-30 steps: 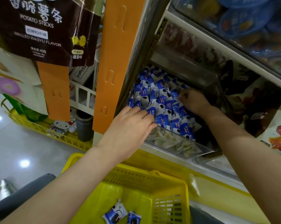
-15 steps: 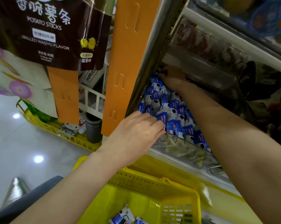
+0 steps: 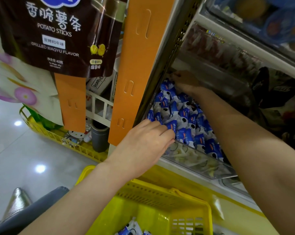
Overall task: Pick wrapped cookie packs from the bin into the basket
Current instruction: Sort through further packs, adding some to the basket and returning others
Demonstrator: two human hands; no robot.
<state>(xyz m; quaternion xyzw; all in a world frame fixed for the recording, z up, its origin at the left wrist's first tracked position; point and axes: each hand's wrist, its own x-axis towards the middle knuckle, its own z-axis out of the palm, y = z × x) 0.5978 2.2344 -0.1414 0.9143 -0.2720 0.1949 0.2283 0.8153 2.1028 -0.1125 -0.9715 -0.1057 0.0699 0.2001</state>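
A clear plastic bin [image 3: 199, 161] on the shelf is heaped with several blue-and-white wrapped cookie packs [image 3: 180, 116]. My left hand [image 3: 143, 145] lies palm down on the bin's front left corner, fingertips touching the nearest packs, fingers together. My right hand [image 3: 185, 82] reaches deep to the bin's back, in shadow, fingers curled among the packs; whether it holds one cannot be seen. Below stands the yellow basket [image 3: 160, 197], with a couple of cookie packs [image 3: 129, 229] lying at its bottom.
An orange hanging strip [image 3: 140, 65] and a metal shelf post [image 3: 170, 53] stand left of the bin. A dark potato-stick bag [image 3: 58, 31] hangs top left. Other snack bins fill the shelves above and right. A yellow floor rack [image 3: 58, 138] sits on the left.
My right hand has moved from the middle of the pile to the bin's far back corner. My left hand stays on the front corner. The view has shifted slightly.
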